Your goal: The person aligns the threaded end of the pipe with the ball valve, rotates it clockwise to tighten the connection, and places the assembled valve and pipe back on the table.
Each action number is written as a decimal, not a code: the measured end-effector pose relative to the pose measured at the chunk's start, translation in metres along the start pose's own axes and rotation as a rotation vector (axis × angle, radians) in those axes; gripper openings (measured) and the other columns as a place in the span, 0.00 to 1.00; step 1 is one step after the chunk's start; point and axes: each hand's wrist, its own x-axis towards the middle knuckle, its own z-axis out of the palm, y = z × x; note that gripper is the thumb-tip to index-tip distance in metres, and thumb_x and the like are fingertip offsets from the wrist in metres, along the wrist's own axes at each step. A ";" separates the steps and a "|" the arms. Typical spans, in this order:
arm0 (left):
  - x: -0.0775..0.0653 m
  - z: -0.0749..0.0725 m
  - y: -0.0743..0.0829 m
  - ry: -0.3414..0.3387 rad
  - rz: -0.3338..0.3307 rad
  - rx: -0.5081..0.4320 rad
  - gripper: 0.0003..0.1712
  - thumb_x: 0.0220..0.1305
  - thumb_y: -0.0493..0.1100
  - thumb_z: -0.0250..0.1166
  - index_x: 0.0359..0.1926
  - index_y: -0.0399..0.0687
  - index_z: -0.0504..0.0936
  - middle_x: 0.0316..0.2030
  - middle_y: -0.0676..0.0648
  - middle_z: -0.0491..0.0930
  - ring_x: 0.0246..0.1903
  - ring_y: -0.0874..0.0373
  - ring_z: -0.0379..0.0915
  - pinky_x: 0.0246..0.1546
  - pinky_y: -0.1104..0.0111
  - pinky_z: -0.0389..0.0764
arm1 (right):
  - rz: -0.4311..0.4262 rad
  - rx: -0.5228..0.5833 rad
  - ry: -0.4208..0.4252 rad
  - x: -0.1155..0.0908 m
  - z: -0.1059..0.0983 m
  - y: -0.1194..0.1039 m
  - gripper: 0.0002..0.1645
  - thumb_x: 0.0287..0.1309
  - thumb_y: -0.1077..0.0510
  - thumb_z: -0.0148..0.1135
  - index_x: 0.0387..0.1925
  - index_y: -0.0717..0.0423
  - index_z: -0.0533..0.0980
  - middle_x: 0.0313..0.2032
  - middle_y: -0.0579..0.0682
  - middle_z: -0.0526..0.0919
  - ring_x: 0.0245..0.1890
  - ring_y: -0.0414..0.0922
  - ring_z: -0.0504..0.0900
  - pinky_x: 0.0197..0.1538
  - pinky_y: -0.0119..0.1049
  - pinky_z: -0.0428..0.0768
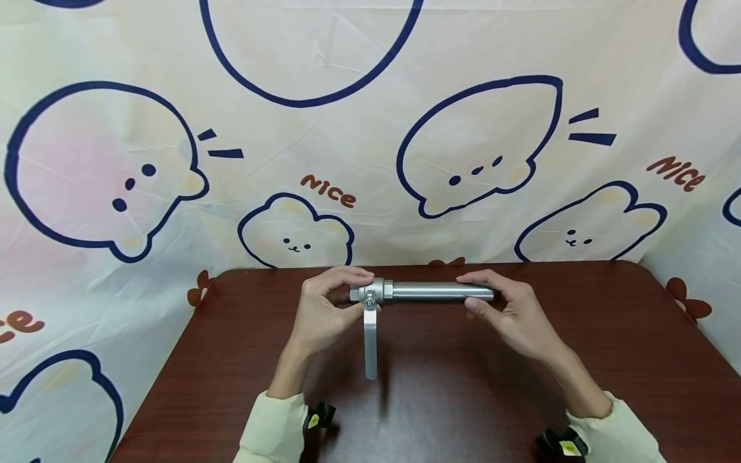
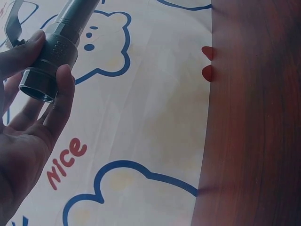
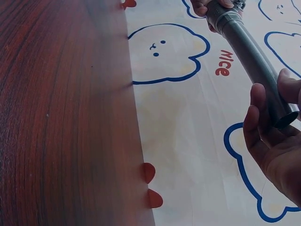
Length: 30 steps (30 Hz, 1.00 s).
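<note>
A ball valve (image 1: pixel 379 290) joined to a straight metal pipe (image 1: pixel 428 292) is held level above the table. My left hand (image 1: pixel 327 308) pinches the valve body between thumb and fingers at the left end. From the valve, its flat lever handle (image 1: pixel 370 344) points toward me, square to the pipe. The pipe's right end lies between the thumb and fingers of my right hand (image 1: pixel 512 312). In the left wrist view the valve's hexagonal open end (image 2: pixel 40 84) faces the camera. The pipe's far end (image 3: pixel 286 118) shows in the right wrist view.
A dark brown wooden table (image 1: pixel 260 360) spreads beneath both hands. Behind it hangs a pale cloth (image 1: pixel 370 141) printed with blue cartoon outlines and brown lettering, meeting the table's back edge. Black straps with yellow labels sit at both pale sleeves (image 1: pixel 272 427).
</note>
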 end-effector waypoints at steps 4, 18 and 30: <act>0.000 0.000 0.000 0.000 -0.009 0.005 0.24 0.49 0.23 0.81 0.50 0.36 0.91 0.50 0.38 0.89 0.48 0.59 0.88 0.47 0.63 0.91 | 0.000 -0.014 0.006 0.000 0.000 0.000 0.23 0.70 0.68 0.67 0.63 0.49 0.82 0.44 0.53 0.89 0.34 0.39 0.87 0.36 0.31 0.85; 0.001 -0.002 -0.001 0.013 -0.001 0.016 0.25 0.49 0.23 0.81 0.50 0.37 0.91 0.50 0.38 0.90 0.48 0.59 0.88 0.46 0.63 0.91 | -0.020 -0.005 0.021 0.002 0.004 -0.001 0.28 0.64 0.68 0.73 0.64 0.50 0.81 0.53 0.48 0.88 0.40 0.39 0.82 0.39 0.28 0.82; 0.001 -0.002 -0.001 0.007 -0.005 0.025 0.25 0.48 0.23 0.82 0.50 0.36 0.91 0.50 0.37 0.89 0.49 0.60 0.88 0.46 0.64 0.91 | -0.021 0.001 0.032 0.002 0.004 -0.002 0.31 0.59 0.73 0.75 0.61 0.50 0.82 0.51 0.49 0.88 0.38 0.40 0.82 0.33 0.30 0.81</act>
